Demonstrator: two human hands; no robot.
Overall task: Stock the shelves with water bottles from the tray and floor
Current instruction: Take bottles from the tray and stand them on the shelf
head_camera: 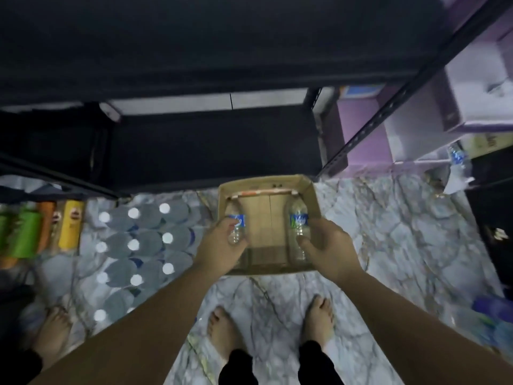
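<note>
- Tray [308, 190]: plain brown cardboard, matt.
- Bottles [298, 229]: clear glossy plastic, blue labels.
- Floor [388, 232]: smooth, veined marble look, slight sheen.
- Shelf [374, 126], upper right: dark perforated metal.
- Floor pack [138, 245], left: shiny clear wrap.

Both arms extended, left hand [222, 244] and right hand [326, 247] each gripping, fingers curled

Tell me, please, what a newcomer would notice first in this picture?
First, the two hands at centre: the left hand and right hand each grip a bottle standing in a cardboard tray on the marble floor. Left of it stands a block of white-capped bottles.
</note>
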